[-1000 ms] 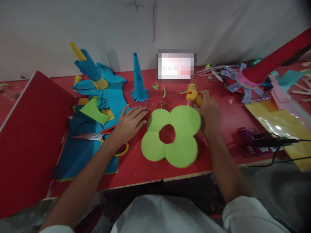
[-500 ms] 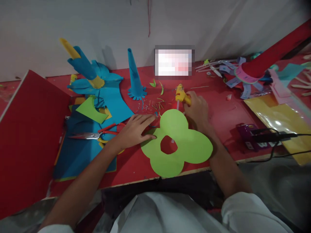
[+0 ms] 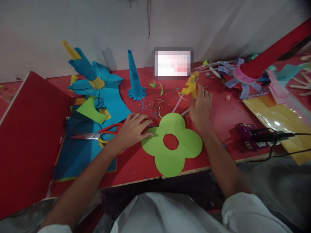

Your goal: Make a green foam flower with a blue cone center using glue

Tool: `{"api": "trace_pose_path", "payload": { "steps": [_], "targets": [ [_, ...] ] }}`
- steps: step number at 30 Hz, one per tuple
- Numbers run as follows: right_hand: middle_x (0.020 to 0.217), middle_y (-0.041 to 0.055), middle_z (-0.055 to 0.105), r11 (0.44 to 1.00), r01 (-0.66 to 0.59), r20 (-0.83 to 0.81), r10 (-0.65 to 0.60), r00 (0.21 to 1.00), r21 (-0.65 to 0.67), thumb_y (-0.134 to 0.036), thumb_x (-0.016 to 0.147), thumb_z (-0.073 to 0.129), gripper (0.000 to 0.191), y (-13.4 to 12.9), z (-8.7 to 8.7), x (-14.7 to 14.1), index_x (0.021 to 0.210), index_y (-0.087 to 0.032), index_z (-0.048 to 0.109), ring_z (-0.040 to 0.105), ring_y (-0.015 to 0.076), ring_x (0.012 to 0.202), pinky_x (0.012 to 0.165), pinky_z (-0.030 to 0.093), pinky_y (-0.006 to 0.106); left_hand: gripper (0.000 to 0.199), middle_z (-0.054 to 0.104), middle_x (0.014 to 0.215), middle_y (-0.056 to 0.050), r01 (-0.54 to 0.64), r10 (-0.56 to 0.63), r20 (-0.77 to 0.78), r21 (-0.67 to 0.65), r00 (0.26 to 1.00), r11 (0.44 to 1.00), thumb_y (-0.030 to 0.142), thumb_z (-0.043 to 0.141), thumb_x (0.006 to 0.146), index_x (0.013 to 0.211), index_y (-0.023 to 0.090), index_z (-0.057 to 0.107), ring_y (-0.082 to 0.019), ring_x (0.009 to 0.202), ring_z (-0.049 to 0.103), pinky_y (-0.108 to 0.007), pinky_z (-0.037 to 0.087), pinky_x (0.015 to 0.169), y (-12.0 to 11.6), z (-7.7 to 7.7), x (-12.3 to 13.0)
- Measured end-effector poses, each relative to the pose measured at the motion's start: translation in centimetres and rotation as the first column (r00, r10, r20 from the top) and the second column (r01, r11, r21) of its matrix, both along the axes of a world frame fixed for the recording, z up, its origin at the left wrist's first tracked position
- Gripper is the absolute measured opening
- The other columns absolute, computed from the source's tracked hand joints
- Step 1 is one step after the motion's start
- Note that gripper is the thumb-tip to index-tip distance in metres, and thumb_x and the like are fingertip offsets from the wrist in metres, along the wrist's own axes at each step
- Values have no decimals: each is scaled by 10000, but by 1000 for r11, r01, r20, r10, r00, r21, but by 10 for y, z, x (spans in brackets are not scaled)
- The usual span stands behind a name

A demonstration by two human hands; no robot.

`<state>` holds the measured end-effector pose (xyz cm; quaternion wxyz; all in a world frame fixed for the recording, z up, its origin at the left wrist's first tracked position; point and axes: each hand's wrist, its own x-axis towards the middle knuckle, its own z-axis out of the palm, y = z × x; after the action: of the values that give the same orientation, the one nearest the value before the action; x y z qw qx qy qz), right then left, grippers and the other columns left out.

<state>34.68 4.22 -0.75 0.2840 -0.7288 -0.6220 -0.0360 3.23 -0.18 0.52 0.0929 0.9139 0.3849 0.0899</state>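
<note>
A light green four-petalled paper flower [image 3: 170,163] with a round hole in its middle lies flat near the front edge of the red table [image 3: 133,176]. My left hand [image 3: 136,129] rests at its left petal, fingers apart, thumb over the paper. Beyond the flower, my right hand [image 3: 201,106] is wrapped round the handle of a yellow glue gun [image 3: 190,85], from which a pale glue stick points toward the top petal. Red-handled scissors [image 3: 91,136] lie open to the left of my left hand.
Behind stand a blue paper cone [image 3: 134,77] with a fringed base and a blue-and-yellow paper flower [image 3: 84,66]. A red board [image 3: 31,136] leans at left. On the right are a purple box [image 3: 250,137] with black cables, yellow sheets [image 3: 279,119] and a red tube [image 3: 274,48].
My right hand has lifted the glue gun and shifted right and slightly up. The green flower's right petal now lies flatter and further from my right forearm. My left hand has barely moved.
</note>
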Motion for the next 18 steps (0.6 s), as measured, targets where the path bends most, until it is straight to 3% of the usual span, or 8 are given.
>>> {"api": "trace_pose_path", "payload": {
  "steps": [3,8,14,18],
  "targets": [
    [1331,177,638,999,40,5,-40,999,9,-130,953,434,589,1,-1,4,1538,-201,432,537,352,1280,1094,430,580,702,686,1199,-161,-58,57,-48,-19,997,998,788,596,873,1216,180,674,-354,1120,606,-487,435,963,-10,9,8],
    [1375,201,623,999,37,-17,-37,999,-19,-163,985,426,550,5,-3,8,1535,-189,437,529,369,1308,1077,427,589,715,674,1161,-154,-94,84,-156,-57,984,994,765,724,788,1167,168,623,-371,1109,604,-475,410,941,-18,12,12],
    [1407,187,624,1000,20,-124,-22,992,-21,-231,972,453,515,12,-8,18,1486,-209,443,599,352,1254,1013,476,520,376,655,1041,-69,-85,72,-55,-279,996,957,513,769,887,960,215,552,-280,974,604,-394,413,817,-15,16,9],
    [1279,144,685,1000,-23,-269,28,963,20,-302,981,475,412,12,-6,14,1386,-229,500,670,298,1097,910,526,443,232,659,1044,-42,-56,74,36,-374,997,926,301,716,928,1083,232,558,-251,965,605,-383,429,806,-16,14,7]
  ]
}}
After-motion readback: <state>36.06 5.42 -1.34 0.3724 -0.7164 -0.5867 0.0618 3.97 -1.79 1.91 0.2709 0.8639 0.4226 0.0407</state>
